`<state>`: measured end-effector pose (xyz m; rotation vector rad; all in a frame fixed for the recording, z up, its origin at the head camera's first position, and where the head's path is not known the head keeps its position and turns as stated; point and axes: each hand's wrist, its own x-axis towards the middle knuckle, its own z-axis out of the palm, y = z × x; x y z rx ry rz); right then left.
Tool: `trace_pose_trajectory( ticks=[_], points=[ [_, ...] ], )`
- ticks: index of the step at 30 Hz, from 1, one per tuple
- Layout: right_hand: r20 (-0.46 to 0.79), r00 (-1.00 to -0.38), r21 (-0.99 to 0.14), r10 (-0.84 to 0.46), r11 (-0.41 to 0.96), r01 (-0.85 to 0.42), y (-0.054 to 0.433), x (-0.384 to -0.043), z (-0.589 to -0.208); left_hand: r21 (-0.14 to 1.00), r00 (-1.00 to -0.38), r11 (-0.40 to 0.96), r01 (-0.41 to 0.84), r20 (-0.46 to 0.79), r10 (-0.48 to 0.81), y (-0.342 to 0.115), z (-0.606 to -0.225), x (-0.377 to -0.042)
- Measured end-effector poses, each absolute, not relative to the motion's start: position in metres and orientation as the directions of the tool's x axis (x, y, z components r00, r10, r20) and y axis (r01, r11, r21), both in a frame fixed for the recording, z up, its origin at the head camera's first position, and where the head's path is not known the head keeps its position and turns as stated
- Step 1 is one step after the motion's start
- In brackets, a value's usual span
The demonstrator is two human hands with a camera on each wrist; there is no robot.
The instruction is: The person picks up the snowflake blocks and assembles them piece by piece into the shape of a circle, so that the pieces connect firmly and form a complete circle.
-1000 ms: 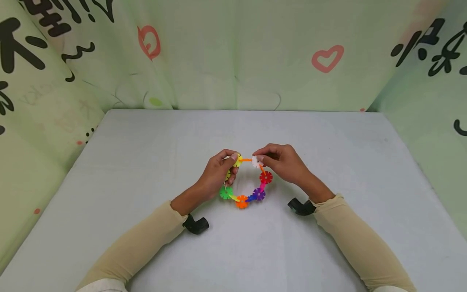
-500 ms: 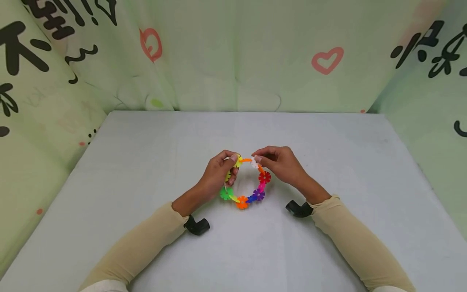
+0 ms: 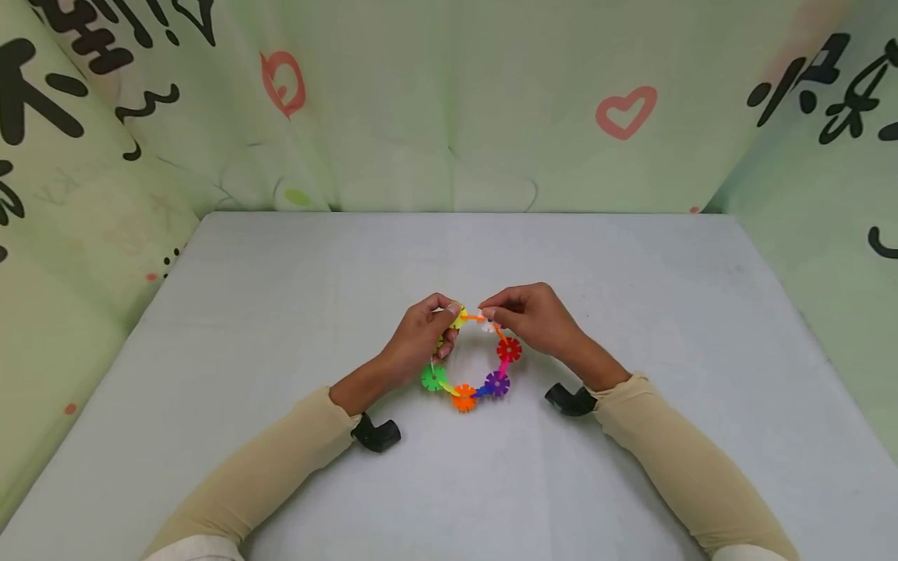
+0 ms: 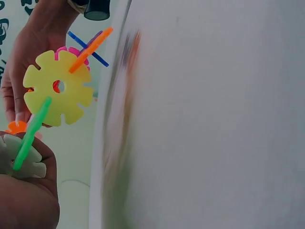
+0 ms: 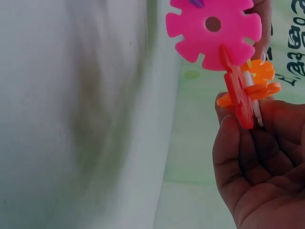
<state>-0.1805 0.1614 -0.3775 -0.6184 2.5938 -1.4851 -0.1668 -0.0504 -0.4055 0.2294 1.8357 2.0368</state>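
Observation:
Both hands hold up a closed ring of flower-shaped, notched plastic discs slotted edge to edge. My left hand [image 3: 414, 339] pinches the ring's upper left at a yellow disc [image 3: 460, 317]. At the upper right, my right hand [image 3: 540, 318] pinches a white disc [image 3: 487, 324] between thumb and fingers. Below hang a red disc [image 3: 509, 350], a purple disc [image 3: 496, 383], an orange disc [image 3: 464, 398] and a green disc [image 3: 433, 379]. A pink disc [image 5: 212, 26] fills the top of the right wrist view. Fingers hide part of the ring's left side.
A white table [image 3: 281, 280] lies under the hands. Behind it and at both sides hangs a pale green printed curtain [image 3: 449, 101]. A black wrist camera [image 3: 376, 433] sticks out from the left cuff, another black camera [image 3: 570, 400] from the right.
The ring and both hands sit slightly lower in the head view. The right hand has shifted a little to the left, nearer the left hand. Both grips stay the same.

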Motion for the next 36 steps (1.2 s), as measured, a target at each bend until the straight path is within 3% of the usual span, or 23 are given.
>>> trace_pose_trajectory(
  ticks=[6, 11, 17, 24, 29, 33, 36],
  points=[
    [0.144, -0.918, -0.795, -0.370, 0.509, -0.330, 0.159, -0.180, -0.371, 0.974, -0.912, -0.095, -0.206, -0.157, 0.379, -0.047, -0.402, -0.169],
    [0.038, -0.930, -0.826, -0.366, 0.512, -0.235, 0.172, -0.185, -0.367, 0.964, -0.903, -0.112, -0.243, -0.182, 0.390, -0.045, -0.394, -0.179],
    [-0.109, -0.899, -0.872, -0.424, 0.475, -0.118, 0.187, -0.187, -0.376, 0.935, -0.895, -0.106, -0.338, -0.284, 0.345, -0.058, -0.392, -0.197],
    [-0.109, -0.931, -0.858, -0.347, 0.506, -0.088, 0.186, -0.196, -0.383, 0.914, -0.847, -0.043, -0.404, -0.356, 0.396, -0.055, -0.400, -0.214],
    [-0.145, -0.951, -0.864, -0.273, 0.503, -0.012, 0.192, -0.204, -0.394, 0.917, -0.849, 0.124, -0.379, -0.398, 0.348, -0.055, -0.403, -0.223],
    [-0.190, -0.945, -0.882, -0.265, 0.469, 0.046, 0.194, -0.210, -0.399, 0.900, -0.875, 0.339, -0.274, -0.380, 0.300, -0.060, -0.408, -0.229],
    [-0.219, -0.939, -0.879, -0.267, 0.471, 0.071, 0.194, -0.213, -0.398, 0.891, -0.901, 0.416, -0.179, -0.319, 0.295, -0.063, -0.410, -0.230]
  ],
)
